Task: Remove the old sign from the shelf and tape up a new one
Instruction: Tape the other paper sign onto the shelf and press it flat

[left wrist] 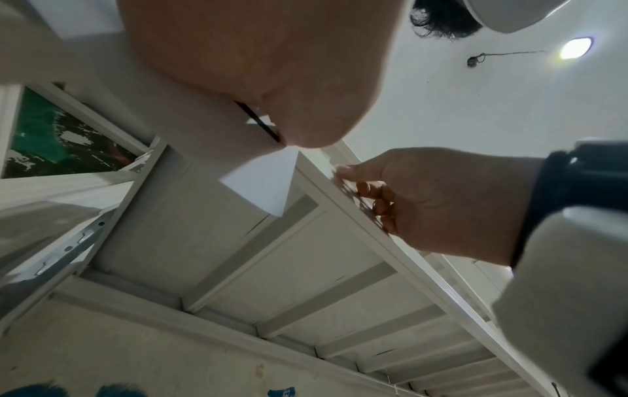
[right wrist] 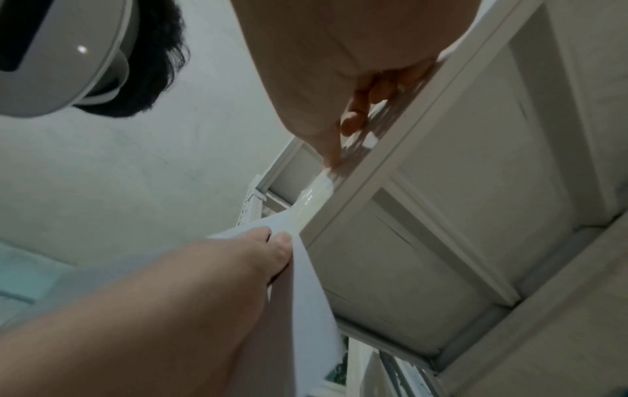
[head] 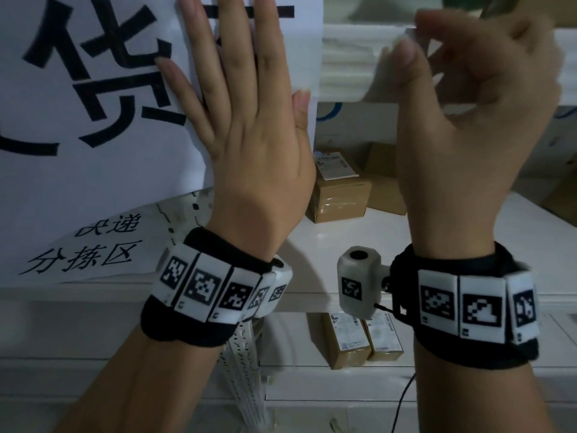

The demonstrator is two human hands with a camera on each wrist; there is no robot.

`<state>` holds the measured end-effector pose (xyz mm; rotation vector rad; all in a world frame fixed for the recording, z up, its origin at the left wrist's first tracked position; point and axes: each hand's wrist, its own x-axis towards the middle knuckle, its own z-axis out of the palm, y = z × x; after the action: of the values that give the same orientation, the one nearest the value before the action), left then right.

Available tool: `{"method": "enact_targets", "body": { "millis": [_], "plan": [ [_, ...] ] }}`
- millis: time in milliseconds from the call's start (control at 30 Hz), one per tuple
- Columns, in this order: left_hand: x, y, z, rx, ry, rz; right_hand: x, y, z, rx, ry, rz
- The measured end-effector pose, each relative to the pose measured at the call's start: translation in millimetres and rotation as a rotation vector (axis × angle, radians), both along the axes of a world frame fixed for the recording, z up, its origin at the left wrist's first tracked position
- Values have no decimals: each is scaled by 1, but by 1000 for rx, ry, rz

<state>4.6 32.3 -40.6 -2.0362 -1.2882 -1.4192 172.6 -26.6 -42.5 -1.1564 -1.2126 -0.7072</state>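
- Against the front of the white metal shelf (head: 359,245), my left hand (head: 249,135) lies flat on the new sign (head: 93,89), fingers straight and spread, pressing the sheet in place near its right edge.
- That sign is a white sheet with large black characters; its right edge hangs just left of the shelf's front rail (left wrist: 357,220), seen from below in the left wrist view.
- My right hand (head: 468,104) is raised to the right of the sheet, fingers curled, thumb and forefinger close together at the front rail of the upper shelf.
- From the right wrist view, the fingertips (right wrist: 334,158) of that hand touch a glossy strip of clear tape (right wrist: 314,196) that runs along the rail toward the sheet's upper corner; I cannot tell whether they pinch the tape or only press on it.
- Lower left, a smaller sheet, the old sign (head: 90,248), with handwritten black characters lies slanted on the shelf board, partly under the bottom edge of the new sheet.
- Cardboard boxes (head: 340,189) with white labels sit on the shelf board between my two wrists, further back; more labelled boxes (head: 362,339) stand on the board below.
- Both wrists wear black bands with black-and-white marker tiles.
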Motion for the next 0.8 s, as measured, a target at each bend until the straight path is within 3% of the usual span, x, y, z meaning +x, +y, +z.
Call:
{"method": "enact_targets", "body": {
  "millis": [67,267,433,567,667,800],
  "plan": [
    [1,2,-2,16,17,-13,-25,16,13,54,30,-23],
    [0,1,-4,15,25,-18,-52,37,22,-138,25,-218],
    [1,3,-3,17,25,-4,-46,51,15,141,-6,-154],
    [3,7,-6,20,14,16,-44,54,10,215,-6,-196],
    [5,7,-6,33,14,63,-42,50,15,283,10,-109],
    [6,6,-5,31,13,62,-40,44,16,271,-41,-120]
  ]
}}
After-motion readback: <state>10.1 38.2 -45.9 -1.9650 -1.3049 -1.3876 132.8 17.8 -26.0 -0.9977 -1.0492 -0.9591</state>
